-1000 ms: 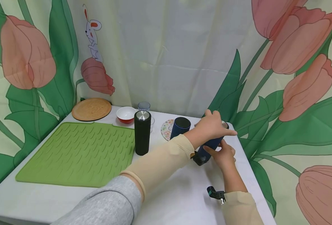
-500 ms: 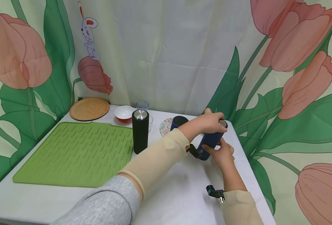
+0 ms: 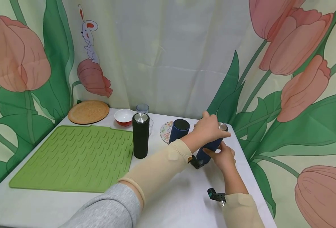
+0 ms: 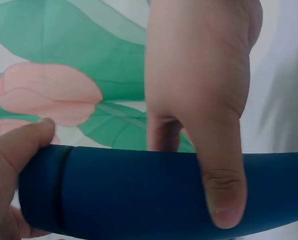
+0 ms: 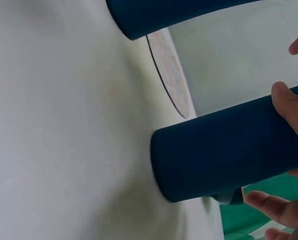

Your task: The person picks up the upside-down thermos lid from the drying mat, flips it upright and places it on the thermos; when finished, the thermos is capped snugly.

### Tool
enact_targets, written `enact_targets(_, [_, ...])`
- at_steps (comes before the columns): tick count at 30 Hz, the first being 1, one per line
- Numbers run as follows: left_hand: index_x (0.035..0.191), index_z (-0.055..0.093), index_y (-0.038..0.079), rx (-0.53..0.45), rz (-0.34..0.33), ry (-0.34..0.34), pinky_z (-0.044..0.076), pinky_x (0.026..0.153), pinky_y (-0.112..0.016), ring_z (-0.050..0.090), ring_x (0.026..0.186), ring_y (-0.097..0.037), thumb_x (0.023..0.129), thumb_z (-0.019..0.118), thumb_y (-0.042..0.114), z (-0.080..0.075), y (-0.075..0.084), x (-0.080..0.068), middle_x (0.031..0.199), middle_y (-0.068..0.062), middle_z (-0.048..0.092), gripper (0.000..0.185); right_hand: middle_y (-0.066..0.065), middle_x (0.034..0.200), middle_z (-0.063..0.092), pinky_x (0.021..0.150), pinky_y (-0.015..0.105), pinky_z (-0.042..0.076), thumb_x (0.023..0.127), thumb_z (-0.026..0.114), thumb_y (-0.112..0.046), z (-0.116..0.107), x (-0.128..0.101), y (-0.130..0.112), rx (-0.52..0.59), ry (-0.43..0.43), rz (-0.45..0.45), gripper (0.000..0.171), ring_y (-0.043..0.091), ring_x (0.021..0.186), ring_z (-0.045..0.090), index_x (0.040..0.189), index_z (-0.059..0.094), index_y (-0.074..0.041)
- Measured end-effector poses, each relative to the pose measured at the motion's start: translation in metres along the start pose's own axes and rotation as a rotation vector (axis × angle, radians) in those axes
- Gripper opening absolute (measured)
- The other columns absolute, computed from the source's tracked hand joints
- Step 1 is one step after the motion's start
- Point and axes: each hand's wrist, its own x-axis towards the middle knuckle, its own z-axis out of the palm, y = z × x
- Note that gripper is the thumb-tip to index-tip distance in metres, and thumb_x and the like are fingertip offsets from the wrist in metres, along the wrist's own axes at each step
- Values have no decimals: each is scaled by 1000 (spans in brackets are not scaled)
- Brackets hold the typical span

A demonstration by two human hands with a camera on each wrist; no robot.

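Observation:
A dark blue vacuum flask (image 3: 212, 146) with a silver-topped lid (image 3: 222, 126) stands at the table's right side. My right hand (image 3: 224, 158) grips its body from the near side; in the left wrist view its thumb lies across the flask (image 4: 133, 190). My left hand (image 3: 206, 129) is around the lid, with fingers on opposite sides of it in the left wrist view. Its thumb reaches out straight to the right, and most of its fingers are hidden in the head view. Whether the flask's base touches the table is hard to tell.
A second blue flask (image 3: 179, 129) stands just left, before a patterned round plate (image 3: 165, 131). Further left are a black flask (image 3: 140, 139), a glass (image 3: 142, 108), a red-and-white bowl (image 3: 124, 117), a green mat (image 3: 74, 158) and a round wooden board (image 3: 89, 111).
Half a second ago my left fingers were curled over the lid; now the hand has turned and its thumb sticks out, as one second ago. My right hand keeps its grip on the flask.

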Motion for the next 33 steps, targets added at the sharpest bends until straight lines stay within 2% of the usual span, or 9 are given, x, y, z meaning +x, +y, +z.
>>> enact_targets(5, [156, 50, 24, 9, 78, -122, 61, 90, -35, 71, 99, -15, 89, 73, 71, -4, 0, 5, 153, -8, 38, 85, 22, 159, 51, 112, 86, 14, 91, 78, -60, -3, -3, 2, 5, 6, 0, 84, 51, 156, 12, 158, 47, -18])
enact_targets(8, [161, 44, 28, -12, 116, -214, 60, 95, -31, 68, 116, -14, 95, 71, 64, -10, -1, 8, 163, -9, 30, 80, 22, 159, 51, 111, 84, 16, 91, 79, -58, -4, -2, 3, 13, 2, 7, 85, 51, 155, 14, 158, 46, -17])
enact_targets(10, [162, 43, 30, -24, 124, -238, 58, 99, -32, 64, 124, -15, 97, 69, 61, -13, -2, 9, 166, -9, 25, 77, 23, 159, 51, 110, 84, 17, 90, 79, -59, -4, -1, 3, 13, -2, 1, 88, 51, 154, 15, 159, 45, -16])
enact_targets(13, [161, 44, 29, -26, 108, -212, 57, 102, -38, 65, 121, -15, 97, 67, 64, -13, -2, 8, 163, -8, 27, 77, 22, 159, 51, 111, 83, 18, 90, 78, -60, -4, 0, 2, 6, -7, -8, 88, 51, 154, 16, 159, 45, -17])
enact_targets(18, [155, 46, 19, 7, 23, -55, 55, 107, -57, 72, 104, -18, 80, 69, 86, -2, 2, 3, 149, -6, 42, 103, 20, 159, 53, 111, 85, 16, 90, 76, -64, -5, 1, 2, -20, -16, -29, 86, 51, 154, 17, 159, 47, -22])
enact_targets(21, [154, 48, 21, 16, 0, -12, 57, 104, -54, 72, 98, -19, 79, 73, 83, 1, 4, 3, 147, -5, 44, 100, 19, 158, 54, 110, 83, 18, 89, 76, -66, -5, 1, 1, -32, -21, -32, 86, 51, 153, 17, 158, 48, -22])
enact_targets(26, [156, 49, 32, -4, 59, -107, 61, 88, -37, 71, 89, -16, 88, 76, 67, -6, 3, 5, 152, -5, 39, 82, 21, 156, 54, 110, 83, 18, 91, 77, -61, -7, -3, -2, -50, -23, -18, 84, 52, 154, 15, 155, 50, -15])
enact_targets(29, [162, 43, 33, -9, 100, -189, 60, 89, -31, 69, 97, -13, 92, 75, 62, -16, 1, 5, 159, -5, 33, 81, 23, 156, 54, 111, 86, 15, 91, 78, -57, -8, -3, -4, -50, -27, -17, 83, 53, 155, 13, 155, 50, -12])
enact_targets(33, [157, 48, 37, 0, 166, -263, 57, 91, -29, 61, 108, -11, 100, 69, 55, -24, -1, 7, 156, -4, 31, 64, 23, 155, 54, 112, 86, 13, 92, 78, -56, -7, -1, -4, -50, -35, -20, 82, 53, 155, 13, 155, 50, -12])
